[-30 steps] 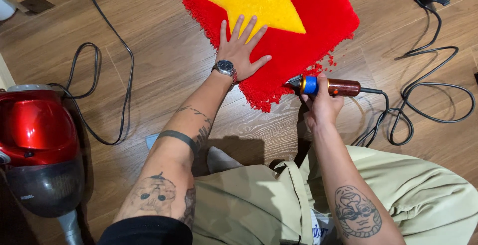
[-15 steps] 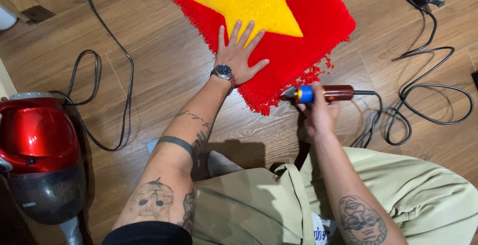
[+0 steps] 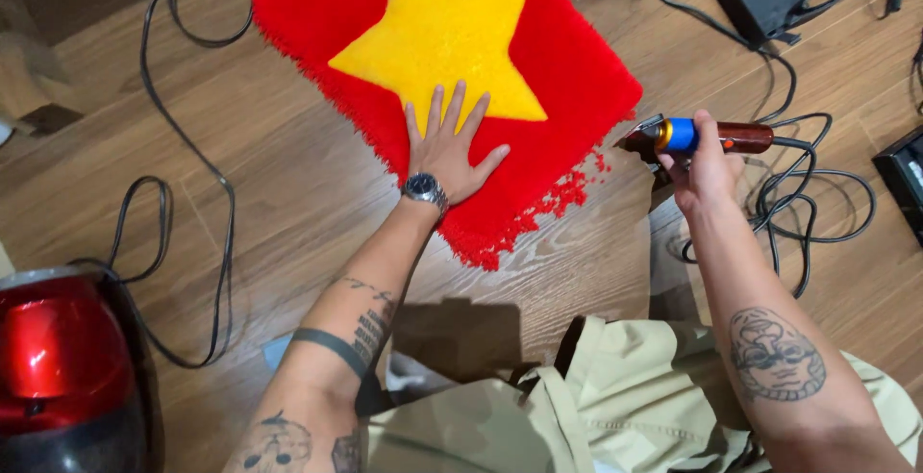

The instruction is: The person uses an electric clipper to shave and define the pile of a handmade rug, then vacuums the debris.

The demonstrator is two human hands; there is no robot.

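— Where are the hands?
— My left hand [image 3: 450,151] lies flat on the red rug [image 3: 577,79], fingers spread, holding nothing.
— And the right?
— My right hand [image 3: 707,167] is wrapped around the corded trimmer [image 3: 697,136], just beside the rug's frayed right edge.

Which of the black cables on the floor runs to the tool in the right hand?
The tangled cable at right, looping behind the clipper that the right hand holds. The long loop at left lies near the red vacuum.
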